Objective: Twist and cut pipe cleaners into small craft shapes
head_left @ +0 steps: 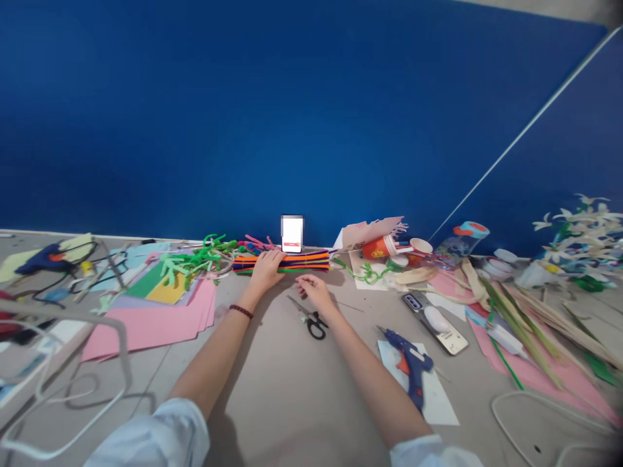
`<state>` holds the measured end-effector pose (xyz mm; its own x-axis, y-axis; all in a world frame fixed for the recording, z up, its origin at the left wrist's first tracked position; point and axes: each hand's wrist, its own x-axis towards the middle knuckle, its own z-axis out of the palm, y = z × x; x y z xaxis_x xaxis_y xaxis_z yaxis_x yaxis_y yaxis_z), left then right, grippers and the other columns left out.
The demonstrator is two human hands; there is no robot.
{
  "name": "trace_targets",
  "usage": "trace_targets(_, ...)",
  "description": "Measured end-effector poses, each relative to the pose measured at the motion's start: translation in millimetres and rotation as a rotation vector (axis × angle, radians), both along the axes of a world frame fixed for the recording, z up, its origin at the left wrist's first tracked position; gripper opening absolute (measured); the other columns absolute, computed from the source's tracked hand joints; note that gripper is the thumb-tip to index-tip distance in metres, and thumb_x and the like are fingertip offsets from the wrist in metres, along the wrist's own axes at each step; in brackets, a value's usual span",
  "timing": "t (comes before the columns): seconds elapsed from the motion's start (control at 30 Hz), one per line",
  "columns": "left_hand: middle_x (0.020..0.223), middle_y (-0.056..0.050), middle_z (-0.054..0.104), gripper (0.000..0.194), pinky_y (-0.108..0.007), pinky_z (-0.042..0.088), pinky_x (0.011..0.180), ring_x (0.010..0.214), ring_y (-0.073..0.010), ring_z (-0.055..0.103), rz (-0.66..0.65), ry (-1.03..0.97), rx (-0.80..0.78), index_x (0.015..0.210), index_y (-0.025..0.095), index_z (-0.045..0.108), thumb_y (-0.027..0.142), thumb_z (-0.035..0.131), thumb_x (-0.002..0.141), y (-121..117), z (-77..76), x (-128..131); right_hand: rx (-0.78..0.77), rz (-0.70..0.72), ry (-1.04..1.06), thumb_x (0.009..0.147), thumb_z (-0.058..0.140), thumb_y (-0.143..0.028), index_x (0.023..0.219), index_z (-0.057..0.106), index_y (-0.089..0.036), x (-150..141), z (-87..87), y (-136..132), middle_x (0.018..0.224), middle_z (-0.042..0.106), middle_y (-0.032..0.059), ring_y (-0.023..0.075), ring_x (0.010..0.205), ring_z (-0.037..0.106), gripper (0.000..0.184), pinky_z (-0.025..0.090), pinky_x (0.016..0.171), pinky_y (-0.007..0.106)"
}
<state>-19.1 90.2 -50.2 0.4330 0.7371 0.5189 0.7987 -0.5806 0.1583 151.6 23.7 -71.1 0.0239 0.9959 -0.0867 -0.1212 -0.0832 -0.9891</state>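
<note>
Pipe cleaners [311,261], orange, purple, dark blue and green, lie side by side in a long fuzzy bundle at twelve o'clock on the grey desk [272,402], taking the scissors [311,318] as the dial's centre. The left hand [267,269] rests palm down across the bundle, its fingers reaching over the top; how firmly that grip closes is hidden, so I cannot tell. The right hand [314,290] hovers just short of the bundle with bent fingers, a narrow grip; whether its tips meet or pinch anything is too small to tell. Black-handled and slim-bladed, the scissors lie close beside the right wrist. Directly behind the bundle, a lit phone [292,235] stands upright before a smooth blue partition [311,117], blocking the far side there. At two o'clock a red paper cup [377,248] lies tipped over; toward three, a second handset [456,342] carries a rounded white object [437,319]. A blue glue gun [413,366] sits at four on a flat white sheet [440,399]. Pink paper [150,331] overlaps at nine, and curled, furry green sprigs [214,246] tangle at ten.
</note>
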Motion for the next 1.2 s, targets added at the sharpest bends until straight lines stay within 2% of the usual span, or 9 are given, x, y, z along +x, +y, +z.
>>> trace_targets(0.17,0.11,-0.016,0.061,0.04,-0.042,0.043,0.09,0.105,-0.0306,0.056,-0.037,-0.131,0.038,0.11,0.017,0.054,0.025,0.061,0.072,-1.1,-5.3,-1.6,-0.111,0.023,0.09,0.062,0.073,-0.039,0.093,0.063,-0.016,10.3,20.6,-3.9,0.079,0.069,0.0073,0.0162,0.057,0.064,0.039,0.046,0.042,0.023)
trace_targets(0.33,0.114,-0.017,0.059,0.054,-0.045,0.042,0.091,0.107,-0.0331,0.055,-0.136,-0.123,0.03,0.115,0.016,0.05,0.034,0.065,0.066,-5.0,-8.0,-2.7,0.192,0.003,0.136,0.061,0.076,-0.034,0.105,0.06,-0.023,12.0,54.0,-14.7,0.108,0.066,0.0066,0.0207,0.088,0.065,0.048,0.058,0.065,0.032)
trace_targets(0.43,0.112,-0.017,0.06,0.055,-0.044,0.042,0.091,0.105,-0.0319,0.056,-0.149,-0.145,0.048,0.114,0.015,0.051,0.038,0.065,0.066,-6.4,-7.6,-0.4,0.277,0.011,0.077,0.062,0.075,-0.034,0.115,0.055,-0.023,7.2,68.8,-20.7,0.105,0.067,0.0061,0.0212,0.086,0.065,0.058,0.058,0.066,0.033)
trace_targets(0.57,0.105,-0.013,0.065,0.04,-0.045,0.038,0.098,0.101,-0.0288,0.059,-0.083,-0.229,0.06,0.106,0.018,0.056,0.032,0.061,0.069,-5.8,-9.7,1.6,0.392,-0.007,-0.11,0.064,0.074,-0.033,0.112,0.057,-0.02,-2.4,77.0,-29.2,0.109,0.065,0.0084,0.0244,0.101,0.062,0.052,0.051,0.09,0.041)
trace_targets(0.63,0.102,-0.012,0.066,0.036,-0.044,0.041,0.095,0.098,-0.0279,0.06,-0.065,-0.3,0.044,0.102,0.018,0.057,0.033,0.059,0.07,-5.4,-12.3,1.0,0.425,0.008,-0.196,0.065,0.074,-0.034,0.11,0.059,-0.02,-6.1,79.7,-34.1,0.114,0.062,0.0091,0.0254,0.105,0.06,0.05,0.047,0.095,0.043)
trace_targets(0.8,0.105,-0.012,0.064,0.038,-0.041,0.046,0.087,0.099,-0.0271,0.06,-0.067,-0.529,0.065,0.102,0.018,0.055,0.037,0.059,0.069,-6.4,-19.0,-2.0,0.475,0.129,-0.245,0.064,0.076,-0.034,0.122,0.055,-0.025,-5.1,94.4,-45.8,0.125,0.057,0.0074,0.025,0.113,0.056,0.062,0.046,0.096,0.04)
trace_targets(0.93,0.106,-0.012,0.062,0.039,-0.04,0.045,0.088,0.101,-0.0275,0.058,-0.068,-0.626,0.064,0.104,0.016,0.053,0.035,0.059,0.07,-8.2,-20.1,-2.9,0.482,0.206,-0.29,0.067,0.074,-0.036,0.127,0.051,-0.028,4.0,111.9,-51.6,0.126,0.056,0.007,0.0226,0.101,0.061,0.064,0.053,0.08,0.035)
trace_targets(1.07,0.104,-0.012,0.062,0.036,-0.042,0.044,0.088,0.099,-0.0276,0.058,-0.018,-0.653,0.054,0.1,0.017,0.054,0.034,0.058,0.069,-9.6,-15.4,-1.9,0.514,0.145,-0.301,0.071,0.07,-0.035,0.117,0.059,-0.025,13.2,125.2,-53.6,0.107,0.065,0.0054,0.0188,0.085,0.063,0.048,0.053,0.072,0.032)
trace_targets(1.2,0.101,-0.011,0.063,0.033,-0.044,0.044,0.087,0.097,-0.0276,0.058,0.033,-0.644,0.054,0.097,0.019,0.054,0.033,0.06,0.067,-11.5,-8.2,-0.5,0.528,0.106,-0.239,0.076,0.064,-0.032,0.105,0.064,-0.023,20.4,128.7,-51.7,0.094,0.068,0.0044,0.0186,0.087,0.064,0.03,0.053,0.077,0.033)
